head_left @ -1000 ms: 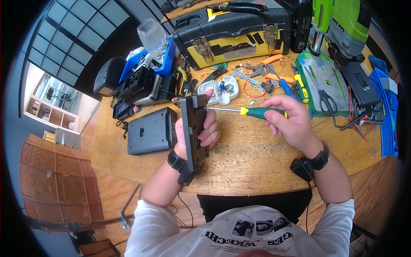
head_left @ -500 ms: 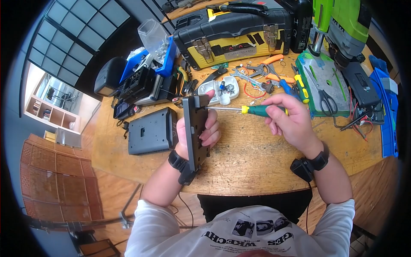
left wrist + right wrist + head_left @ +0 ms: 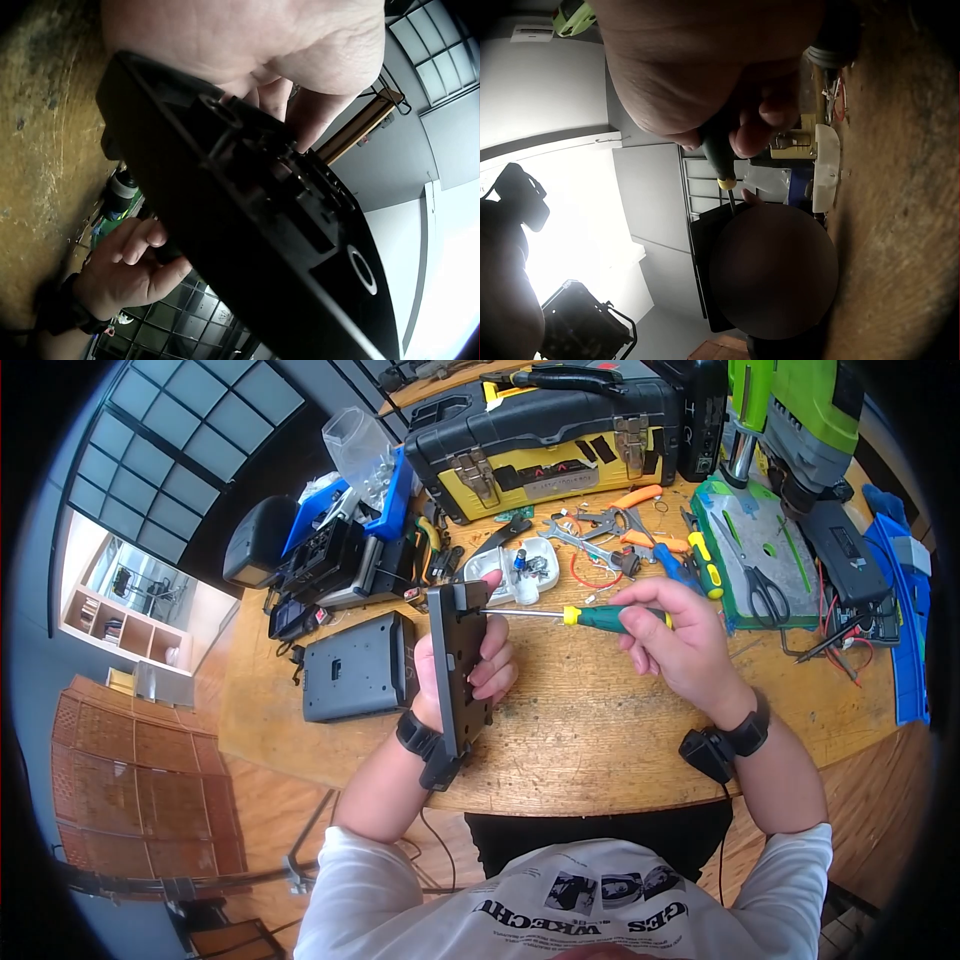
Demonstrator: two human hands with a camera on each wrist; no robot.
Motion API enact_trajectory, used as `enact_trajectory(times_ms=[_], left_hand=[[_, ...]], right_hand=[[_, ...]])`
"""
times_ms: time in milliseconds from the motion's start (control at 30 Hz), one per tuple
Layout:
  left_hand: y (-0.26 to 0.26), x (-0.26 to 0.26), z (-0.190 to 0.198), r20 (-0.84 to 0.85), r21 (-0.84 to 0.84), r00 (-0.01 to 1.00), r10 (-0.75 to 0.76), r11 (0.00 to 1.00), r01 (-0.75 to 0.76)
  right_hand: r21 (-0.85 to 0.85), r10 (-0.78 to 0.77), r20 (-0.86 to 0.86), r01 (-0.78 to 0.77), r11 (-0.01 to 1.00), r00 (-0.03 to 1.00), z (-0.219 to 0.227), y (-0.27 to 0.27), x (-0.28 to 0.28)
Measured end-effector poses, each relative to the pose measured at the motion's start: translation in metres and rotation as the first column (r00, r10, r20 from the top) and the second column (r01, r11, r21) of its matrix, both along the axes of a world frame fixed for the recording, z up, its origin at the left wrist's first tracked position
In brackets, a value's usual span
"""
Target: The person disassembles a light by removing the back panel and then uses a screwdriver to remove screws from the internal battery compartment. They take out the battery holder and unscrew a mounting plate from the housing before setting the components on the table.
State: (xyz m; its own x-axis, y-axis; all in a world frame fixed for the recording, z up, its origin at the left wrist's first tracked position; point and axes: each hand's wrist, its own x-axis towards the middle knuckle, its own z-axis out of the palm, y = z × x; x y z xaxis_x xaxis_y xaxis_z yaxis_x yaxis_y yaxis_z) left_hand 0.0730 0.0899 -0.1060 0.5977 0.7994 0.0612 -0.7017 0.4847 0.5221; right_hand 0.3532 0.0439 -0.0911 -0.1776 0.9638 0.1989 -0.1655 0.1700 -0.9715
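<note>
My left hand grips a flat black plastic housing and holds it on edge above the wooden bench. The left wrist view shows the same housing close up, with my fingers curled behind it. A green and yellow screwdriver lies in the curled fingers of my right hand, its metal shaft pointing left with the tip at the housing's upper end. In the right wrist view the screwdriver runs from my fingers toward the dark housing.
A grey box lies left of the housing. Behind it stand a white tray of small parts, loose pliers and wrenches, a black and yellow toolbox, a green drill press and scissors.
The housing has shifted slightly to the right in my left hand. My right hand has adjusted its fingers a little on the screwdriver handle, whose tip stays at the housing.
</note>
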Motion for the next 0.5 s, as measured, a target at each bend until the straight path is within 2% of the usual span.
enact_trajectory(times_ms=[133, 500], left_hand=[[-0.0002, 0.0006, 0.0006, 0.002, 0.0, 1.0, 0.0, 1.0, 0.0], [0.0008, -0.0002, 0.0002, 0.001, -0.016, 1.0, 0.008, 1.0, -0.008]], right_hand=[[0.001, 0.002, 0.011, -0.002, 1.0, 1.0, 0.0024, -0.0007, -0.0003], [0.137, -0.082, 0.091, 0.069, 0.988, 0.992, 0.0007, 0.0001, -0.0024]])
